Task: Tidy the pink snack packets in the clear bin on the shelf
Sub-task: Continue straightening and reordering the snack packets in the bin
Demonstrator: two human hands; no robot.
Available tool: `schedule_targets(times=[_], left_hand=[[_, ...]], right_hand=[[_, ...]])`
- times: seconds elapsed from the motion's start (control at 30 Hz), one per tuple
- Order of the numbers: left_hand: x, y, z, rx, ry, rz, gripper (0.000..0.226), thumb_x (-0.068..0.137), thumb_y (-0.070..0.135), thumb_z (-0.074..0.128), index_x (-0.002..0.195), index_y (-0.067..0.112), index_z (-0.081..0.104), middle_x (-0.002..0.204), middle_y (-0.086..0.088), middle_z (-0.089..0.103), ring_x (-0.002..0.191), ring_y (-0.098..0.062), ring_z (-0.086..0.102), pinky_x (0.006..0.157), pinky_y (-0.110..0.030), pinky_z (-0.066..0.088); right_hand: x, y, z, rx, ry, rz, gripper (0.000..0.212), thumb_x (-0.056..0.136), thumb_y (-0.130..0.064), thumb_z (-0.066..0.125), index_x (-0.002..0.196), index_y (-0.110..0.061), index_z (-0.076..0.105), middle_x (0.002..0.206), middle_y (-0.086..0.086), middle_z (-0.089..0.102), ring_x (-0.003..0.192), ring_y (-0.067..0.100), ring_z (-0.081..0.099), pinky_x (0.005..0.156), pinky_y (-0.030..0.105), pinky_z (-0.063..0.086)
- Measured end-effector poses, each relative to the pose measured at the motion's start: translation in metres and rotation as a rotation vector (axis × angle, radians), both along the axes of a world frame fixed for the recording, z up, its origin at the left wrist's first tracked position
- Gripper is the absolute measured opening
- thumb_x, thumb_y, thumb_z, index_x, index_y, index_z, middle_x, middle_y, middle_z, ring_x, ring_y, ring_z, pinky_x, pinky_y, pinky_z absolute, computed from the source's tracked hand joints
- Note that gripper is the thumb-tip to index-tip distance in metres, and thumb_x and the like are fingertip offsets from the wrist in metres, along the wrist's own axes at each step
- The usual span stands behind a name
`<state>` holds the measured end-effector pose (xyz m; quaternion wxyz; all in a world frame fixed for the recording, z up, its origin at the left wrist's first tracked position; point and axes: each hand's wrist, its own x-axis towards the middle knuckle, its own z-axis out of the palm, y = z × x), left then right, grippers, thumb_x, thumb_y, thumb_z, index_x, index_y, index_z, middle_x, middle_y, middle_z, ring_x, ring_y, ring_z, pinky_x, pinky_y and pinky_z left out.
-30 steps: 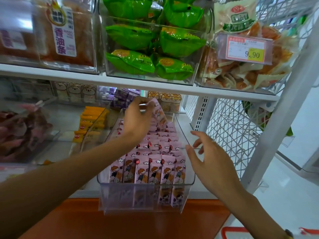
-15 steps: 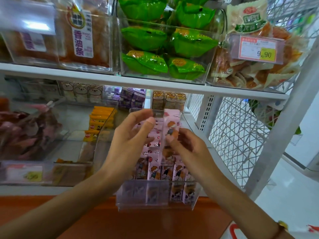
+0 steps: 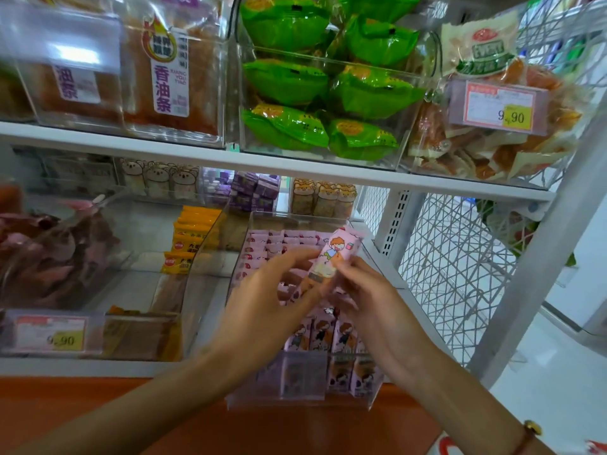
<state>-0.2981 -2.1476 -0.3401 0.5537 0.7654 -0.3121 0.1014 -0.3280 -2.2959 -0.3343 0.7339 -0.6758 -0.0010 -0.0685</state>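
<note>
- Holding one pink packet (image 3: 331, 257) tilted above the clear bin (image 3: 297, 220): left hand (image 3: 262, 310) fingers curled, pinching it.
- Right hand (image 3: 371, 303): fingertips pinch the same packet's lower part.

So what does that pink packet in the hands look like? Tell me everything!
The pink packet is a long, slim snack wrapper that looks like shiny plastic film. It has a cartoon child with orange hair printed near the top and an orange patch lower down. It is tilted, top end leaning to the right, held up over the clear bin full of matching packets. The left hand and right hand both pinch its lower half. It looks sealed; the small print is too blurred to read.
</note>
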Motion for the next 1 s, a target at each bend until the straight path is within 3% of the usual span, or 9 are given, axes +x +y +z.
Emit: schedule_targets(times=[0.1, 0.2, 0.3, 0.4, 0.5, 0.63, 0.73, 0.87, 1.0], left_hand=[[-0.002, -0.002, -0.001, 0.023, -0.003, -0.028, 0.043, 0.083, 0.045, 0.054, 0.126, 0.044, 0.048, 0.114, 0.03, 0.057, 0.104, 0.013, 0.055, 0.084, -0.009, 0.049], [0.0, -0.001, -0.003, 0.06, -0.08, 0.037, 0.033, 0.09, 0.031, 0.058, 0.122, 0.038, 0.053, 0.119, 0.026, 0.057, 0.11, 0.012, 0.052, 0.087, -0.009, 0.046], [-0.001, -0.002, -0.002, 0.095, -0.173, 0.066, 0.042, 0.082, 0.026, 0.07, 0.119, 0.037, 0.054, 0.116, 0.024, 0.056, 0.105, 0.01, 0.052, 0.084, -0.009, 0.044], [-0.001, -0.003, -0.001, 0.065, -0.16, 0.051, 0.043, 0.078, 0.029, 0.074, 0.117, 0.032, 0.056, 0.108, 0.023, 0.06, 0.099, 0.011, 0.055, 0.079, -0.003, 0.044], [0.001, -0.003, 0.004, 0.012, -0.006, -0.016, 0.037, 0.083, 0.03, 0.068, 0.119, 0.033, 0.059, 0.102, 0.024, 0.065, 0.093, 0.009, 0.061, 0.072, -0.007, 0.05], [0.003, -0.002, 0.009, -0.122, 0.334, -0.22, 0.022, 0.073, 0.04, 0.062, 0.095, 0.037, 0.065, 0.085, 0.016, 0.074, 0.079, -0.002, 0.07, 0.062, -0.012, 0.053], [0.005, -0.001, 0.007, -0.117, 0.426, -0.252, 0.024, 0.07, 0.041, 0.063, 0.093, 0.034, 0.066, 0.085, 0.013, 0.075, 0.08, -0.003, 0.07, 0.063, -0.012, 0.053], [0.01, 0.001, 0.005, -0.091, 0.273, -0.156, 0.032, 0.076, 0.023, 0.071, 0.104, 0.033, 0.06, 0.099, 0.015, 0.071, 0.091, 0.004, 0.066, 0.079, -0.012, 0.053], [0.015, 0.005, 0.004, -0.104, 0.104, -0.101, 0.037, 0.077, 0.007, 0.073, 0.108, 0.019, 0.058, 0.108, 0.01, 0.066, 0.102, 0.001, 0.062, 0.089, -0.014, 0.048]], right_hand=[[-0.002, -0.002, 0.001, 0.03, -0.017, 0.019, 0.022, 0.081, -0.035, 0.058, 0.096, -0.021, 0.065, 0.083, -0.004, 0.068, 0.093, 0.014, 0.065, 0.086, 0.034, 0.047], [-0.002, 0.0, 0.0, -0.019, -0.022, -0.066, 0.036, 0.077, -0.034, 0.066, 0.11, -0.02, 0.066, 0.1, -0.003, 0.071, 0.106, 0.018, 0.063, 0.1, 0.042, 0.045], [-0.002, 0.002, -0.003, -0.065, -0.053, -0.167, 0.034, 0.08, -0.03, 0.071, 0.111, -0.021, 0.064, 0.103, -0.002, 0.072, 0.1, 0.015, 0.067, 0.092, 0.04, 0.053], [-0.002, 0.003, -0.003, -0.114, -0.085, -0.21, 0.04, 0.072, -0.038, 0.073, 0.107, -0.022, 0.064, 0.098, -0.004, 0.073, 0.094, 0.011, 0.068, 0.084, 0.031, 0.056], [-0.003, 0.0, 0.001, -0.119, -0.088, -0.153, 0.047, 0.073, -0.046, 0.064, 0.114, -0.023, 0.064, 0.101, -0.004, 0.072, 0.093, 0.008, 0.068, 0.077, 0.024, 0.054], [-0.004, -0.004, 0.002, -0.091, -0.059, -0.157, 0.033, 0.083, -0.04, 0.063, 0.107, -0.019, 0.07, 0.09, 0.002, 0.073, 0.083, 0.013, 0.07, 0.07, 0.023, 0.051], [-0.004, -0.005, 0.0, -0.087, -0.063, -0.152, 0.034, 0.083, -0.039, 0.065, 0.111, -0.02, 0.066, 0.089, 0.001, 0.074, 0.081, 0.014, 0.071, 0.067, 0.022, 0.053], [-0.005, -0.001, 0.0, -0.163, -0.198, -0.107, 0.035, 0.086, -0.025, 0.065, 0.114, -0.043, 0.055, 0.105, -0.006, 0.071, 0.097, 0.004, 0.066, 0.075, 0.019, 0.053], [-0.007, 0.005, 0.001, -0.23, -0.33, -0.035, 0.04, 0.085, -0.01, 0.067, 0.107, -0.041, 0.057, 0.112, -0.007, 0.068, 0.108, 0.005, 0.062, 0.089, 0.025, 0.052]])
